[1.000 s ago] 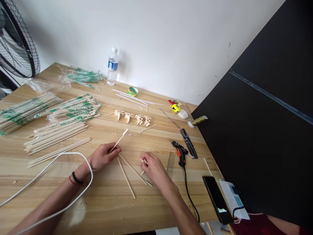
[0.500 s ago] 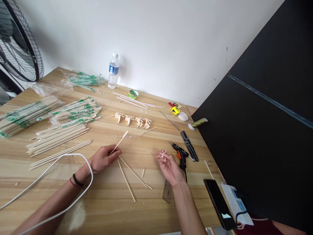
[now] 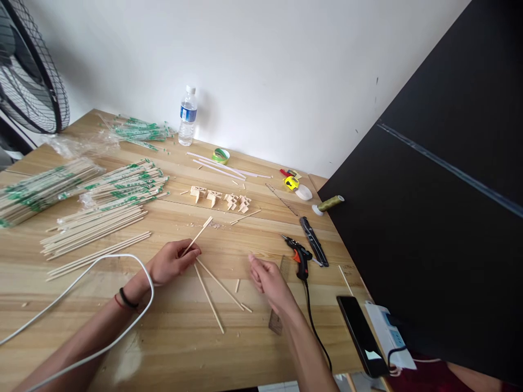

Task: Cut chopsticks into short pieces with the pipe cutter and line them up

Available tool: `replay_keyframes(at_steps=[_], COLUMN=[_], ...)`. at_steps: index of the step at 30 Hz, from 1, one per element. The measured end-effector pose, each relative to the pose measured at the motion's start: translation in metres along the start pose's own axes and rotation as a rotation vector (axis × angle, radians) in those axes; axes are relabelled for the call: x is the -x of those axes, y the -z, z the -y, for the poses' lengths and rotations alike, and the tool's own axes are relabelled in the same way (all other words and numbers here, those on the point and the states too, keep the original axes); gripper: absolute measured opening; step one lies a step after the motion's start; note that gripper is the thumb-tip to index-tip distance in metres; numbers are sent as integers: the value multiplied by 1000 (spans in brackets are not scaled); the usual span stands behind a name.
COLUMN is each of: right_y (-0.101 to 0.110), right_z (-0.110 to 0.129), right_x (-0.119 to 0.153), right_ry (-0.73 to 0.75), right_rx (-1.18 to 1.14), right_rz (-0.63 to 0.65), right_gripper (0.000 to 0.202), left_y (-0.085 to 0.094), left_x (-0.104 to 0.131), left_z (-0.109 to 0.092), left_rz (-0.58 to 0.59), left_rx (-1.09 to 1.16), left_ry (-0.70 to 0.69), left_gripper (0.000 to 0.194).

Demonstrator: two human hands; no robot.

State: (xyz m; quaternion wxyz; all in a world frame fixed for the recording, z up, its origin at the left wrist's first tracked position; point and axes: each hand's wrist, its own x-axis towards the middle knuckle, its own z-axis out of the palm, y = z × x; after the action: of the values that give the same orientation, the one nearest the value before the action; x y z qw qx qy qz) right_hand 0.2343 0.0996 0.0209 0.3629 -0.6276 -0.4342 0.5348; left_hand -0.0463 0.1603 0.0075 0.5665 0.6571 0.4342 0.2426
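My left hand [image 3: 172, 263] is closed around thin bamboo sticks [image 3: 201, 233], whose upper ends slant up past the fingers. Two more loose sticks [image 3: 212, 305] fan out on the table below that hand, beside short cut pieces [image 3: 237, 286]. Knuckles up, my right hand [image 3: 267, 277] is curled just above the table; whatever it holds is hidden by the fingers. A clear ruler [image 3: 275, 322] lies partly under the right wrist. To the right of that hand rests a black hot glue gun [image 3: 300, 256] with an orange trigger.
Small stick assemblies [image 3: 213, 197] stand in a row mid-table. Bundled sticks [image 3: 93, 231] and green-printed packets [image 3: 126, 182] lie left. A white cable [image 3: 87, 272] crosses my left forearm. Farther off are a bottle [image 3: 187, 117] and a tape measure [image 3: 291, 183]; a phone [image 3: 362, 335] lies right.
My right hand has turned over from palm up, with small stick pieces showing at its fingertips, to knuckles up, and has shifted left. My left hand keeps hold of the sticks.
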Motion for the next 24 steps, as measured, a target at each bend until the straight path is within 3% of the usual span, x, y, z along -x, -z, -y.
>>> replay_keyframes(at_steps=[4,7,11,16,18,21,24], right_y=[-7,-15,-14,7,12,14,15], right_z=[-10,-16,-16,-10,-10,-13,-19], right_x=[17,23,24,33,38,43,48], right_ry=[90,36,10,-271,-286,-258,-182], right_rx=[571,659,487,-352,-512,-483,-155], right_rz=[-83,-68,4,222,254,156,53], right_gripper=[46,26,15,26,35,53,51], left_y=[0,-1,-2,-1,-1,-1,-1], left_x=[0,0,0,0,0,0,0], left_z=[0,2,2,2,2,3,3], left_rz=[8,9,4,-1,-2,3,6], left_rx=[4,1,-15,-35,-38,-39,-40], left_ry=[9,8,0,-12,-12,-12,-12], left_gripper=[41,41,41,40,40,40,40])
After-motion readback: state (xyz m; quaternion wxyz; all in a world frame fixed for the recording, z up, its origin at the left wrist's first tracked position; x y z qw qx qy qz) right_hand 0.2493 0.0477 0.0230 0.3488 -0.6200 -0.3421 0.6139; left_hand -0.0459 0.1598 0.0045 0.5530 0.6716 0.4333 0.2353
